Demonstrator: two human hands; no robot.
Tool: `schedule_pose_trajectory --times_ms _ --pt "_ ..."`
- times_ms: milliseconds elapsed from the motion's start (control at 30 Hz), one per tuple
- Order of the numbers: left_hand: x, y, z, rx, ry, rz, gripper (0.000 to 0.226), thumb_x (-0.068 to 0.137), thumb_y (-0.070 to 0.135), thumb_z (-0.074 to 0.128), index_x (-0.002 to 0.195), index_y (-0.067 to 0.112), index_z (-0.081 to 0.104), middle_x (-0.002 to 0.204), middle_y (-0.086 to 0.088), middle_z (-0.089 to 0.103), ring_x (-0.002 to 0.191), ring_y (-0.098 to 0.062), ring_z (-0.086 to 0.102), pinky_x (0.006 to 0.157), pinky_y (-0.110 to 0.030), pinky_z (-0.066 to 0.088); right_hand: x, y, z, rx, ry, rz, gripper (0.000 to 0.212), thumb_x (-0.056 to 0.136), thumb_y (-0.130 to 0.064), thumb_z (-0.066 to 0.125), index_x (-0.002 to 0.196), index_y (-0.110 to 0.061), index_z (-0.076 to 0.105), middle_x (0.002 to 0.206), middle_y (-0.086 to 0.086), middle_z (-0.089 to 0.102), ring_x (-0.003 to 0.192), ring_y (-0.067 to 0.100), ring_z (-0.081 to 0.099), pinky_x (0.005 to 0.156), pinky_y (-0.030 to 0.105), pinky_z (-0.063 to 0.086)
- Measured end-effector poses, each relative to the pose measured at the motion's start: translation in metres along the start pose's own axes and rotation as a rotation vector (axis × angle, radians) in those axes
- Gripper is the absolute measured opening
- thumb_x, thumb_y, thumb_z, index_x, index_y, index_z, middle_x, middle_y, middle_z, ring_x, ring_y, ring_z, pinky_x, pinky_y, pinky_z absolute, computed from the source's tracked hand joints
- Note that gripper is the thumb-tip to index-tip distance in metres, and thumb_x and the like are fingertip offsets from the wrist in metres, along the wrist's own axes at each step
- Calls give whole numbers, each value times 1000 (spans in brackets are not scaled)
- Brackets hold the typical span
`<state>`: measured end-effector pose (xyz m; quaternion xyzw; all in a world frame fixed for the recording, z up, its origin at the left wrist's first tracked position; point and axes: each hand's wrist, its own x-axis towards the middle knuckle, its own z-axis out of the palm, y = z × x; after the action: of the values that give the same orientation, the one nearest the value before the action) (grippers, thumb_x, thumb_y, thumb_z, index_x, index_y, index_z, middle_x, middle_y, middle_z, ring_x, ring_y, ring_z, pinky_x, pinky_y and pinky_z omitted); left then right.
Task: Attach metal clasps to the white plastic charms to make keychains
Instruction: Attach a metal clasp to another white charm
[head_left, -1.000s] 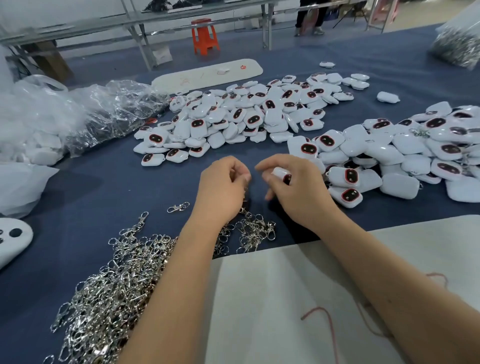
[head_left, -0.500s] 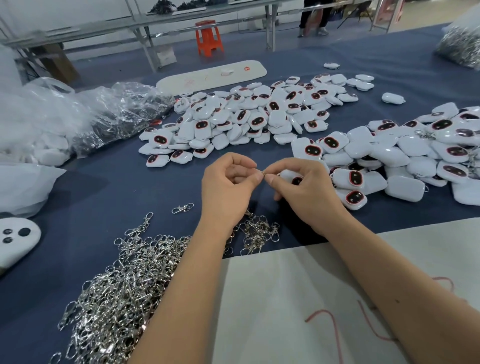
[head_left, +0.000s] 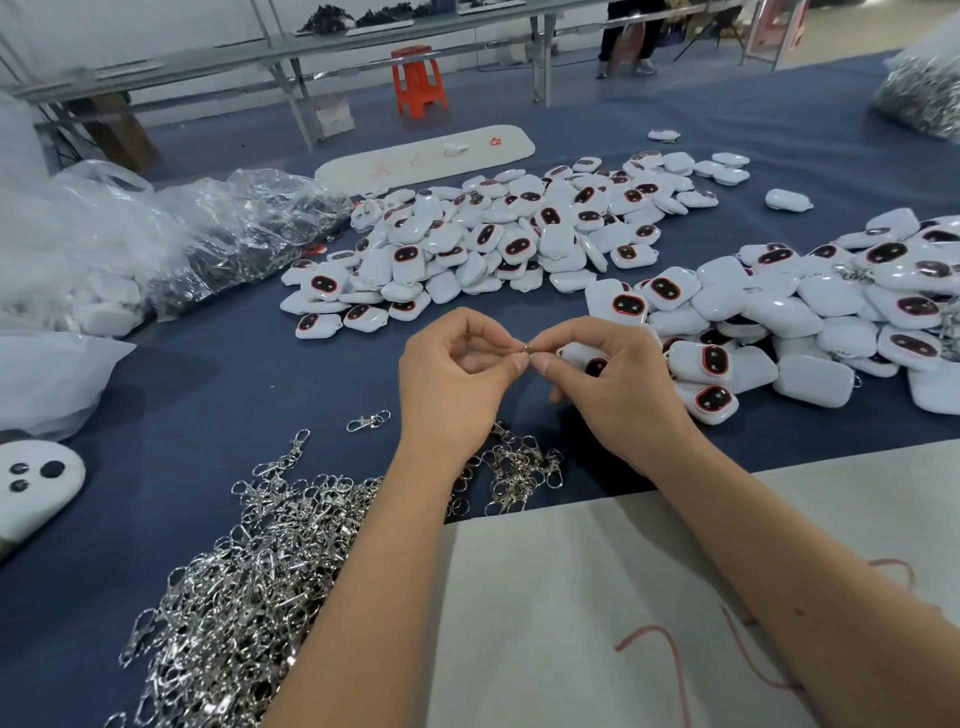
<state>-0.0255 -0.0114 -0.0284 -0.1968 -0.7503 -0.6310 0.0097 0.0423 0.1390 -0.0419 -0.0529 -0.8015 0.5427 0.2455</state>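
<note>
My left hand (head_left: 452, 374) and my right hand (head_left: 618, 384) meet fingertip to fingertip above the blue table. Between them a small metal clasp (head_left: 529, 349) is pinched by the left thumb and forefinger. My right hand holds a white plastic charm (head_left: 584, 358) with a dark red-ringed face, mostly hidden under its fingers. A big heap of silver clasps (head_left: 260, 582) lies at the lower left. One pile of white charms (head_left: 498, 234) lies ahead in the middle, and a second charm pile (head_left: 810, 306) spreads to the right.
A white sheet with red thread (head_left: 649, 613) covers the near table edge under my forearms. Crumpled clear plastic bags (head_left: 156, 244) lie at the left, a white part with three black dots (head_left: 36, 478) at the far left, a long white board (head_left: 426, 156) behind the charms.
Both hands lifted slightly from the table and came together at the fingertips; the clasp now shows between them. The camera view also shifted a little.
</note>
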Motion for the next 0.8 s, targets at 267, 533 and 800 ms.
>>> schedule_pose_trajectory --times_ms 267,533,800 --pt "0 2 -1 102 -48 42 18 83 2 81 84 17 70 79 1 74 71 -15 70 69 -23 57 0 1 2 -70 60 -128 13 94 -1 73 96 -14 78 95 -3 69 69 18 66 64 40 58" --pt "0 1 -6 164 -149 54 19 90 6 72 79 23 72 72 -1 70 74 -30 72 78 -51 60 -1 1 2 -151 67 -187 14 94 1 71 98 -10 79 95 -2 68 79 19 66 67 48 56" --pt "3 -3 -14 93 -257 61 16 94 3 69 85 15 74 70 -4 72 68 -16 71 71 -32 61 -1 1 0 -66 -11 -113 14 95 -2 71 96 -15 77 95 -2 69 61 17 66 61 31 54"
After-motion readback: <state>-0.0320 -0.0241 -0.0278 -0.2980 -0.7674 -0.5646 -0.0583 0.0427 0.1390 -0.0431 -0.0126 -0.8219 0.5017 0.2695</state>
